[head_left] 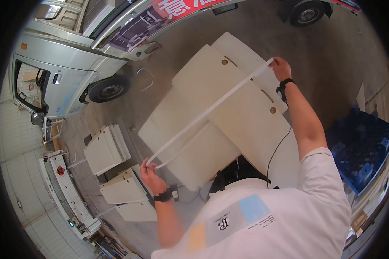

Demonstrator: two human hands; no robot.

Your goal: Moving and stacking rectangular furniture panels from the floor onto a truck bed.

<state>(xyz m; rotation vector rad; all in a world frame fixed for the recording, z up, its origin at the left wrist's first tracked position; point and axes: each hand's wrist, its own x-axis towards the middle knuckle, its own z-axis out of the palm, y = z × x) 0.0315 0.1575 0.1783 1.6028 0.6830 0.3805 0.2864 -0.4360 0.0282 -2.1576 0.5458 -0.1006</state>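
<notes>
A long thin white strip (222, 100) runs taut from hand to hand, slanting across the view above pale cream boards. At the far right, my right hand (282, 69) pinches one end of it. My left hand (150, 176), nearer and to the left, has its fingers closed on the strip, and a loose length curves back from there over the boards. Beneath the strip lie several overlapping cream boards (194, 93), some with a round hole and a slot near an edge. Dark bands circle both my wrists.
More cream boards (103, 151) are stacked on the floor at left. A silver truck (73, 64) with a dark wheel (109, 89) stands at upper left. At right lies a blue plastic pallet (358, 151). A thin black cable (275, 149) hangs beside my body.
</notes>
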